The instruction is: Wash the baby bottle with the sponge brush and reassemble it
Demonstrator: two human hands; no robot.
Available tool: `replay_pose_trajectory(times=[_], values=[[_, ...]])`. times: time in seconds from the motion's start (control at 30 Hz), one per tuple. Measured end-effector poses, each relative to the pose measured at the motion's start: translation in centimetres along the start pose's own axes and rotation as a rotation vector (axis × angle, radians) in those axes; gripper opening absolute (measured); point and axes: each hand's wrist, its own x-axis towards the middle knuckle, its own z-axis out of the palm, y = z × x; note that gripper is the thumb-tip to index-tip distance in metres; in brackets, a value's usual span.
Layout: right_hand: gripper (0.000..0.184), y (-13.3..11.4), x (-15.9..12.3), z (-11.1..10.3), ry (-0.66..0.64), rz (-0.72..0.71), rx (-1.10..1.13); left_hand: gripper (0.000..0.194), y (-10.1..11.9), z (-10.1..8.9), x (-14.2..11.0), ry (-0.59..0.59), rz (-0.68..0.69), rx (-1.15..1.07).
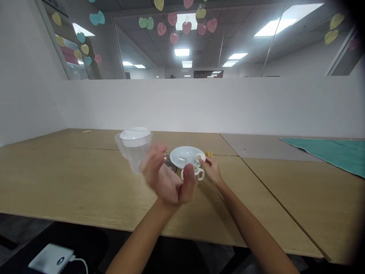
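Note:
My left hand (169, 182) is raised over the table, palm turned up, fingers and thumb apart and smeared by motion. Nothing shows in it. Just beyond its fingertips, on the left, stands a clear plastic pitcher (134, 152) with a white lid. My right hand (211, 169) pinches a small round whitish piece (200, 156) at the right rim of a white bowl (179, 152). In front of the bowl is a cup with white handles (201, 175), partly hidden by my left thumb. A shiny metal dish (170, 164) shows in part behind my left hand.
Something small and yellow (209, 154) lies behind my right fingers. A green cloth (327, 148) spreads at the far right of the wooden table (71, 182). A white wall (182, 102) borders the back. Below the front edge sits a white device (51, 258) with a cable.

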Motion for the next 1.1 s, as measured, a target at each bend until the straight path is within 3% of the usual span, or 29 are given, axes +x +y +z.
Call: replay_pose_trajectory(times=[0.07, 0.13, 0.2, 0.37, 0.5, 0.6, 0.7, 0.9, 1.1], values=[[0.043, 0.0, 0.0, 0.0, -0.014, -0.022, -0.025, 0.048, -0.8, 1.1, -0.3, 0.036, 0.044, 0.017], [0.041, 0.1, 0.2, -0.1, -0.025, -0.075, -0.048, 0.031, -2.3, 2.3, -1.0, -0.063, 0.020, 0.044], [0.040, 0.4, 0.5, -0.1, -0.043, -0.141, -0.064, 0.019, -4.3, 3.6, -1.8, -0.258, -0.095, 0.062], [0.040, 1.2, 1.0, 0.1, -0.082, -0.177, -0.061, 0.027, -9.5, 6.6, -3.5, -0.800, -0.368, 0.004], [0.043, 1.4, 1.1, 0.3, -0.089, -0.147, -0.026, 0.043, -11.6, 8.1, -4.2, -1.059, -0.473, -0.138], [0.045, 1.5, 1.2, 0.3, -0.082, -0.129, -0.006, 0.049, -12.2, 8.7, -4.2, -1.093, -0.550, -0.232], [0.044, 1.5, 1.5, 0.3, -0.098, -0.118, -0.028, 0.047, -12.7, 9.0, -3.9, -1.080, -0.540, -0.281], [0.031, 1.6, 2.1, 0.4, -0.077, -0.167, -0.117, 0.044, -13.4, 8.5, -4.0, -1.042, -0.635, -0.359], [0.019, 1.8, 3.7, -0.4, -0.050, -0.204, -0.291, 0.043, -14.8, 6.8, -4.3, -0.780, -0.716, -0.292]])
